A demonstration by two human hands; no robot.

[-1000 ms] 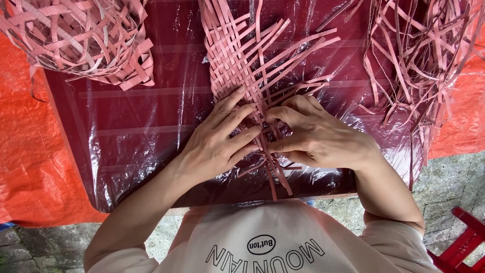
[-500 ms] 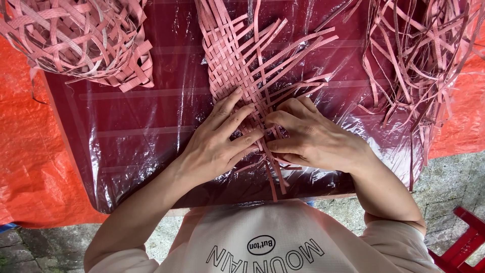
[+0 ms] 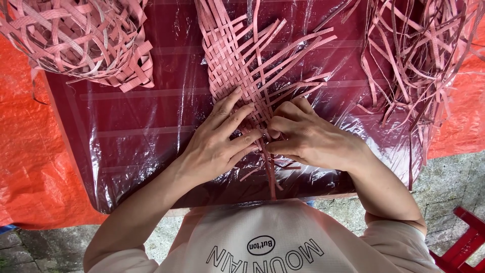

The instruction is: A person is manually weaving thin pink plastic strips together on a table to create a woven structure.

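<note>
Pink flat strips form a woven mat (image 3: pixel 237 65) lying on the plastic-covered dark red table (image 3: pixel 146 131), stretching away from the hands. The left hand (image 3: pixel 217 146) presses flat on the mat's near end, fingers spread. The right hand (image 3: pixel 308 139), touching it, pinches a strip (image 3: pixel 271 169) at the near edge. A loose woven basket (image 3: pixel 81 38) sits far left; tangled strips (image 3: pixel 419 55) lie far right.

- Woven strip mat (image 3: pixel 242 71) lies mid counter (image 3: pixel 131 136), on plastic sheet.
- Left hand (image 3: pixel 214 146) and right hand (image 3: pixel 313 141) rest on mat's near end, fingertips touching.
- Woven basket piece (image 3: pixel 81 35) far left.
- Loose strip pile (image 3: pixel 419 55) far right.
- Tarp (image 3: pixel 25 151) under counter.
</note>
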